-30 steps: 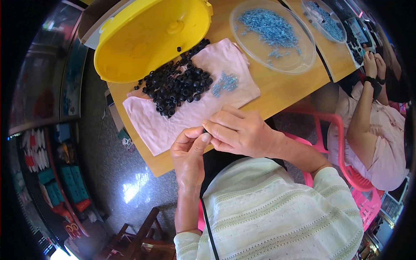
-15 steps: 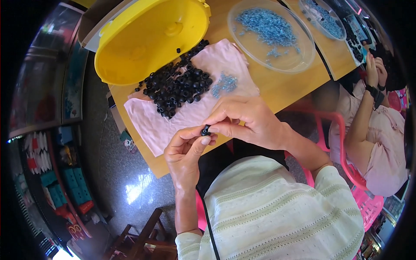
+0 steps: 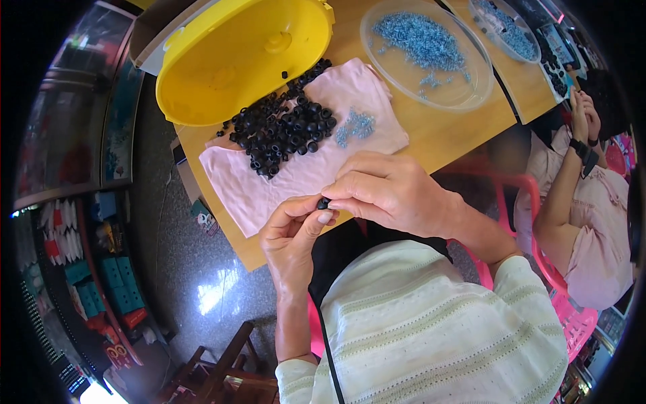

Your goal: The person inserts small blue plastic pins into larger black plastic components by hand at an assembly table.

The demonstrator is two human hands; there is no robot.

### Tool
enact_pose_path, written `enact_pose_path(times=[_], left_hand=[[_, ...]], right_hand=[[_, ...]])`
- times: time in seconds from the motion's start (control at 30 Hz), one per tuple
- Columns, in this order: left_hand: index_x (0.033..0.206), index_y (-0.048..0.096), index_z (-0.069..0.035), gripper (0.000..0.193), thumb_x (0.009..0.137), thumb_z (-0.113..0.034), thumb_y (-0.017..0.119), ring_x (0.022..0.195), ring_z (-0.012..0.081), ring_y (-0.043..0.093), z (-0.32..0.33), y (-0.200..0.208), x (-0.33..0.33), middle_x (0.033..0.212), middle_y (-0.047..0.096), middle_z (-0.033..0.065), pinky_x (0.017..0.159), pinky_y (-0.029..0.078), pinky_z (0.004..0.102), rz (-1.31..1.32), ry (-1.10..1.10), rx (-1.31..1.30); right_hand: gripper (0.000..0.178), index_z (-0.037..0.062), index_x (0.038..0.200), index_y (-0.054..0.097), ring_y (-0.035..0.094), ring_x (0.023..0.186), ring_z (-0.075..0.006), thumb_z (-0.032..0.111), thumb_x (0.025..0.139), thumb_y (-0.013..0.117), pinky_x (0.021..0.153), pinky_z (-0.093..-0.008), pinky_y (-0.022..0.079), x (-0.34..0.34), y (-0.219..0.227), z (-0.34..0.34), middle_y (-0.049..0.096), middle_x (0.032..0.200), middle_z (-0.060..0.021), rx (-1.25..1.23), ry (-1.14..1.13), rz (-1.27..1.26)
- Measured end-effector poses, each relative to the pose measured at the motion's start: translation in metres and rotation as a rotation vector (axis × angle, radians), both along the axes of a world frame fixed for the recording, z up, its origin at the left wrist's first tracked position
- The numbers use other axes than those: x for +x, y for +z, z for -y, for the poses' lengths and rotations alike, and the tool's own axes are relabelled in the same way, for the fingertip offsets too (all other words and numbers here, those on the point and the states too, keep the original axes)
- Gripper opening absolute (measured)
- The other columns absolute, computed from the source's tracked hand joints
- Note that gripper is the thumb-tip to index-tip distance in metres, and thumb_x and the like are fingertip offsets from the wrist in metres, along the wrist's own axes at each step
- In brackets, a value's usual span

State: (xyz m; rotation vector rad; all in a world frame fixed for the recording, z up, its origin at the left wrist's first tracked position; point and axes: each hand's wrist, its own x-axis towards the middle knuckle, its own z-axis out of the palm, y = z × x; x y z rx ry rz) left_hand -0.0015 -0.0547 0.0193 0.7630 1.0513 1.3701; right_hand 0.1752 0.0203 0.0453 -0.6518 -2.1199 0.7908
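A small round black plastic piece [image 3: 324, 203] is pinched between the fingertips of both hands, just past the table's near edge. My left hand [image 3: 288, 234] grips it with thumb and forefinger. From the other side, my right hand [image 3: 398, 191] closes thumb and forefinger on it; whether something smaller is between those fingertips is hidden. Beyond the hands, a heap of similar hollow black pieces [image 3: 286, 135] lies on a pink cloth [image 3: 235, 192]. Beside the heap is a little cluster of tiny light-blue pieces [image 3: 355, 126].
A yellow tub [image 3: 215, 81] stands behind the heap. To its right is a clear oval tray [image 3: 441, 97] of blue pieces, then a second clear tray [image 3: 537, 52]. At right sits another person [image 3: 572, 222], hands together, near a pink chair [image 3: 531, 192].
The whole view has shifted slightly. The black piece has turned a little and is more covered by the fingers, which have closed in on it.
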Motion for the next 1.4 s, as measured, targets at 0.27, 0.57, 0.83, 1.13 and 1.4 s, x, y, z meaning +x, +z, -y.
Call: enact_pose_path(times=[0.27,0.57,0.83,1.13,1.4], left_hand=[[0.098,0.064,0.002,0.014,0.085,0.000,0.067,0.089,0.0183,0.066,-0.001,-0.007,0.002,0.097,0.068,0.0118,0.085,0.053,0.0315,0.199,-0.017,-0.122],[0.101,0.064,0.001,0.014,0.088,-0.005,0.066,0.091,0.0143,0.063,-0.005,-0.011,0.005,0.100,0.068,0.0105,0.083,0.050,0.0281,0.265,-0.033,-0.190],[0.101,0.064,0.001,0.014,0.087,-0.003,0.066,0.087,0.0125,0.064,-0.014,-0.014,-0.008,0.096,0.068,0.0097,0.082,0.050,0.0259,0.103,-0.029,-0.219],[0.102,0.065,0.000,0.016,0.087,-0.002,0.065,0.085,0.0132,0.063,-0.108,0.078,-0.062,0.099,0.067,0.0121,0.079,0.052,0.0252,-0.784,0.267,0.453],[0.111,0.069,-0.008,0.026,0.086,-0.017,0.071,0.097,0.0144,0.065,-0.257,0.118,-0.127,0.106,0.069,0.0068,0.087,0.052,0.0263,-1.097,0.357,0.642]], right_hand=[[0.032,0.0023,0.096,0.063,0.063,0.074,-0.0245,-0.003,0.066,0.075,0.063,-0.0330,0.052,-0.008,-0.014,0.013,0.063,0.084,-0.0087,0.083,-0.131,-0.024],[0.023,0.0045,0.085,0.057,0.060,0.072,-0.0236,0.004,0.068,0.072,0.059,-0.0322,0.050,-0.014,-0.034,0.016,0.055,0.077,-0.0062,0.157,-0.175,-0.007],[0.029,0.0032,0.094,0.064,0.060,0.066,-0.0234,0.003,0.069,0.077,0.058,-0.0326,0.049,-0.019,-0.044,0.004,0.058,0.075,-0.0062,0.073,-0.125,-0.096],[0.022,0.0103,0.094,0.068,0.060,0.071,-0.0197,0.011,0.073,0.074,0.057,-0.0317,0.049,-0.024,-0.054,-0.033,0.057,0.076,-0.0018,0.191,-0.331,0.187],[0.019,0.0106,0.089,0.067,0.060,0.075,-0.0164,0.015,0.071,0.072,0.057,-0.0297,0.049,-0.032,-0.056,-0.043,0.056,0.082,-0.0008,0.259,-0.276,0.351]])
